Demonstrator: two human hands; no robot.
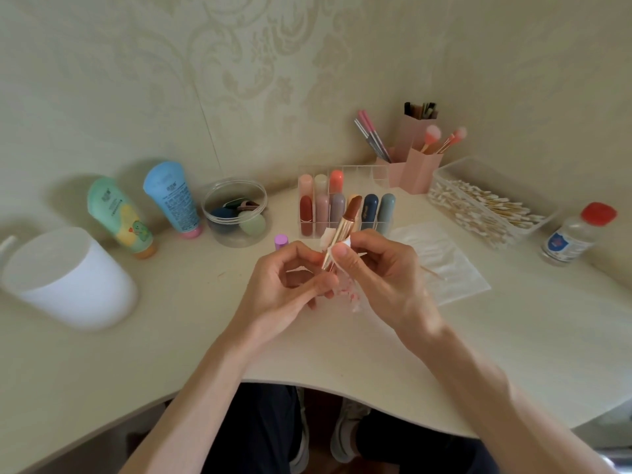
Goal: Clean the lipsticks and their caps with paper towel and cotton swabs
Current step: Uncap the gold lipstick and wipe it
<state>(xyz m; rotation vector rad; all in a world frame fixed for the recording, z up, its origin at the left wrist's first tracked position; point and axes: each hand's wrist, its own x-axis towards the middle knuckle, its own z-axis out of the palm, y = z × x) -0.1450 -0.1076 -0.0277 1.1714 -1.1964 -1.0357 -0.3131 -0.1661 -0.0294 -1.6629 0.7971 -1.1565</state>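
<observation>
Cream desk (171, 319) set against patterned wallpaper (239, 63). Uncapped lipstick (346, 225), held above desk centre, stands bullet-up, long axis leaning right. Left hand (284, 285) pinches its base; right hand (379, 271) pinches paper towel (326, 238) against its tube.

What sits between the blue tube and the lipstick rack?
In the head view, a clear round jar of makeup sponges stands between the blue tube and the lipstick rack.

Cream wallpaper (239, 63) with a faint damask pattern covered two walls that met in a corner. A pale worktop (342, 354) with a curved front edge sat below, softly lit.
</observation>
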